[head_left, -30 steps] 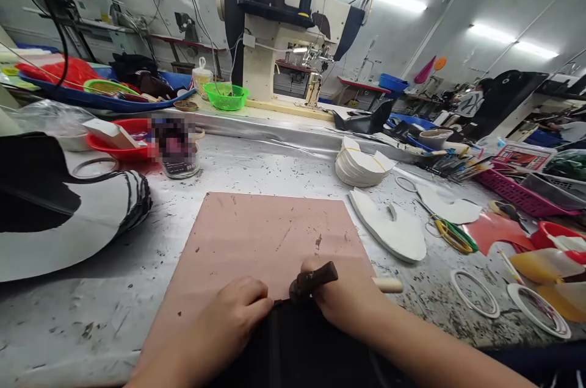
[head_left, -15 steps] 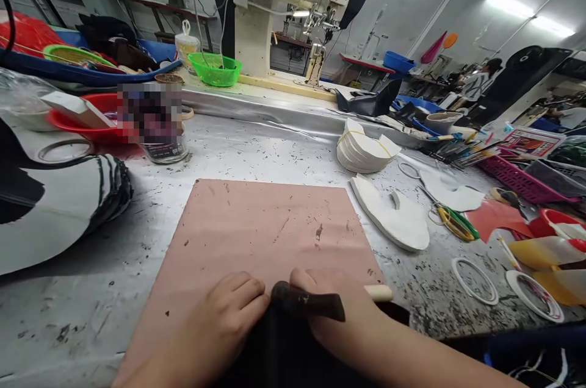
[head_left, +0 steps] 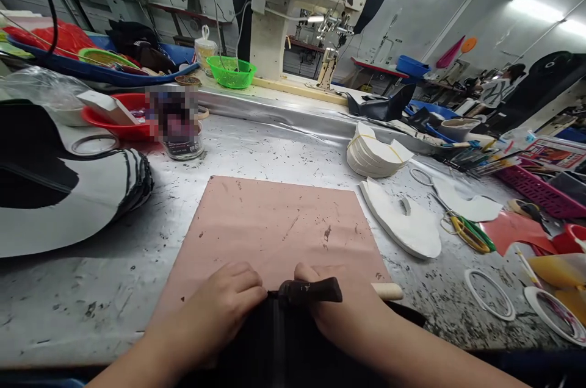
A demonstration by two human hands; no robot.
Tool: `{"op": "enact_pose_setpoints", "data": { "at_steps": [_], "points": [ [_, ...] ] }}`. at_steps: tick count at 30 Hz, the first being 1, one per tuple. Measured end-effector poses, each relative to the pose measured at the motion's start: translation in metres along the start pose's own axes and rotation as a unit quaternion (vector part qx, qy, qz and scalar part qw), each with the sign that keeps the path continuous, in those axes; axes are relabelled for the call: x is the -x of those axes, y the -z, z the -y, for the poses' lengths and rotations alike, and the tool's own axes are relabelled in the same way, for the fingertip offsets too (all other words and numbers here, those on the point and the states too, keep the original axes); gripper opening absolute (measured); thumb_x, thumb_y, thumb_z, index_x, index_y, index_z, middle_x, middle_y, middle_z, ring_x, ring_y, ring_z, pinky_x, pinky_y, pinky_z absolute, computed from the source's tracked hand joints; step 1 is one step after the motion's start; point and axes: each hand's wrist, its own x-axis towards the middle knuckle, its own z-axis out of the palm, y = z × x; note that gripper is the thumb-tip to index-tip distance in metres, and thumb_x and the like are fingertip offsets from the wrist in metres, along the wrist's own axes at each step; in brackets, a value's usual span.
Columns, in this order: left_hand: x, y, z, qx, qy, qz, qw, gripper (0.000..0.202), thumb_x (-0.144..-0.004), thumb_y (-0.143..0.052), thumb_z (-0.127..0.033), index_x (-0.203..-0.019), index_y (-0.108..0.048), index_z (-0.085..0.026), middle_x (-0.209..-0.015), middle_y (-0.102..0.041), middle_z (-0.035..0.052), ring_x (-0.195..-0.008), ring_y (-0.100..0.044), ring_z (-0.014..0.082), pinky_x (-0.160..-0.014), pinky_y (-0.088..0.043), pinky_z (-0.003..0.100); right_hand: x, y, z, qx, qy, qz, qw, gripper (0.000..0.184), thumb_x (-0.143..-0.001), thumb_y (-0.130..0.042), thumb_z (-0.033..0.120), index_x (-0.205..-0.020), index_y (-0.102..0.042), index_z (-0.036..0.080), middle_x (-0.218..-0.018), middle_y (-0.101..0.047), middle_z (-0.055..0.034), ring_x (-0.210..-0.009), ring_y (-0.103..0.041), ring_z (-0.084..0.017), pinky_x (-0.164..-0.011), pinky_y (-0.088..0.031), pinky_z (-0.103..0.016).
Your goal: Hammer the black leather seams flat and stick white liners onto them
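My right hand [head_left: 341,312] is closed round a small hammer with a dark brown head [head_left: 311,291] and a pale wooden handle [head_left: 388,291] that sticks out to the right. The hammer head lies on the top edge of a black piece of material [head_left: 284,345] at the near edge of a pink mat [head_left: 279,232]. My left hand [head_left: 220,308] is curled, its fingers pressing down on the black piece just left of the hammer head.
White cut pieces [head_left: 403,223] and a banded stack [head_left: 373,156] lie right of the mat, with scissors [head_left: 467,232], tape rings [head_left: 489,293] and a pink basket [head_left: 540,193] beyond. A black-and-white stack [head_left: 68,205], a jar [head_left: 180,132] and red tray [head_left: 119,122] are left. A sewing machine [head_left: 284,16] stands behind.
The hammer head has dropped from a raised tilt to lie flat on the black piece's edge. The view has shifted slightly; both hands stay in place.
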Motion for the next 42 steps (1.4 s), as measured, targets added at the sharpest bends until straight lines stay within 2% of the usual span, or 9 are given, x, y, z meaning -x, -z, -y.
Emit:
{"op": "enact_pose_setpoints", "data": {
  "at_steps": [5, 8, 13, 16, 21, 25, 28, 36, 42],
  "points": [
    [0.002, 0.002, -0.004, -0.08, -0.071, 0.008, 0.994, 0.027, -0.085, -0.033, -0.002, -0.087, -0.055, -0.017, -0.077, -0.058, 0.0056, -0.068, -0.05, 0.0191, -0.064, -0.041, 0.031, -0.003, 0.011, 0.004, -0.011, -0.038, -0.032, 0.999, 0.016, -0.082, -0.044, 0.011, -0.083, -0.057, 0.021, -0.072, -0.062, -0.0005, -0.06, -0.05, -0.014, -0.051, -0.023, -0.024],
    [0.002, 0.002, -0.004, -0.063, -0.075, 0.011, 0.995, 0.027, -0.085, -0.031, -0.002, -0.086, -0.053, -0.017, -0.076, -0.057, 0.0048, -0.067, -0.049, 0.0184, -0.062, -0.04, 0.03, -0.007, 0.013, 0.007, -0.001, -0.022, 0.006, 1.0, 0.015, -0.079, -0.047, 0.009, -0.08, -0.058, 0.02, -0.07, -0.062, -0.0008, -0.057, -0.05, -0.013, -0.049, -0.023, -0.025],
    [0.002, 0.002, -0.004, -0.047, -0.076, 0.009, 0.996, 0.027, -0.083, -0.032, -0.002, -0.09, -0.053, -0.017, -0.074, -0.056, 0.0048, -0.067, -0.047, 0.0195, -0.061, -0.039, 0.031, -0.008, 0.021, 0.012, 0.027, -0.009, 0.008, 1.0, 0.019, -0.081, -0.045, 0.008, -0.089, -0.058, 0.02, -0.076, -0.064, -0.0023, -0.062, -0.054, -0.014, -0.05, -0.023, -0.024],
    [0.002, 0.002, -0.004, -0.037, -0.077, 0.005, 0.996, 0.028, -0.083, -0.03, -0.002, -0.092, -0.053, -0.016, -0.073, -0.056, 0.0047, -0.067, -0.047, 0.0195, -0.061, -0.039, 0.032, -0.008, 0.024, 0.014, 0.031, 0.011, 0.058, 0.998, 0.016, -0.079, -0.049, 0.008, -0.084, -0.058, 0.019, -0.076, -0.065, -0.0024, -0.062, -0.054, -0.014, -0.049, -0.024, -0.023],
    [0.005, 0.0, -0.003, -0.049, -0.055, -0.001, 0.997, 0.027, -0.085, -0.031, -0.003, -0.087, -0.054, -0.017, -0.076, -0.057, 0.0048, -0.069, -0.048, 0.0187, -0.062, -0.04, 0.031, -0.01, 0.022, 0.017, 0.045, -0.009, 0.01, 0.999, 0.021, -0.08, -0.043, 0.007, -0.086, -0.059, 0.019, -0.075, -0.065, -0.0025, -0.062, -0.055, -0.014, -0.05, -0.024, -0.024],
    [0.008, -0.003, -0.001, -0.041, 0.005, -0.041, 0.998, 0.023, -0.091, -0.034, -0.009, -0.078, -0.051, -0.017, -0.073, -0.055, 0.0024, -0.066, -0.048, 0.0159, -0.058, -0.039, 0.027, -0.011, 0.023, 0.021, 0.069, 0.031, 0.058, 0.995, 0.022, -0.076, -0.047, 0.005, -0.087, -0.061, 0.019, -0.074, -0.066, -0.0031, -0.062, -0.056, -0.016, -0.049, -0.023, -0.026],
    [0.007, -0.003, -0.001, -0.033, 0.025, -0.044, 0.998, 0.023, -0.093, -0.035, -0.014, -0.076, -0.05, -0.017, -0.072, -0.055, 0.0017, -0.066, -0.048, 0.0152, -0.058, -0.039, 0.026, -0.012, 0.024, 0.024, 0.072, 0.01, 0.019, 0.997, 0.021, -0.078, -0.046, 0.006, -0.085, -0.06, 0.02, -0.075, -0.067, -0.0029, -0.061, -0.056, -0.016, -0.048, -0.022, -0.026],
    [0.009, -0.002, -0.002, -0.041, 0.021, -0.024, 0.999, 0.017, -0.089, -0.044, -0.009, -0.08, -0.055, -0.018, -0.075, -0.055, 0.0011, -0.068, -0.049, 0.0151, -0.06, -0.04, 0.026, -0.015, 0.012, 0.027, 0.106, 0.053, 0.009, 0.993, 0.02, -0.08, -0.045, 0.006, -0.084, -0.059, 0.02, -0.075, -0.067, -0.0026, -0.062, -0.058, -0.016, -0.048, -0.023, -0.027],
    [0.024, -0.002, -0.014, -0.092, 0.03, -0.018, 0.995, 0.031, -0.081, -0.045, 0.0, -0.101, -0.056, -0.019, -0.089, -0.058, 0.0023, -0.081, -0.053, 0.0168, -0.072, -0.044, 0.028, -0.011, 0.023, 0.026, 0.096, 0.048, 0.053, 0.993, 0.021, -0.079, -0.047, 0.005, -0.088, -0.06, 0.018, -0.078, -0.068, -0.0031, -0.065, -0.059, -0.016, -0.049, -0.025, -0.027]
  ]
}}
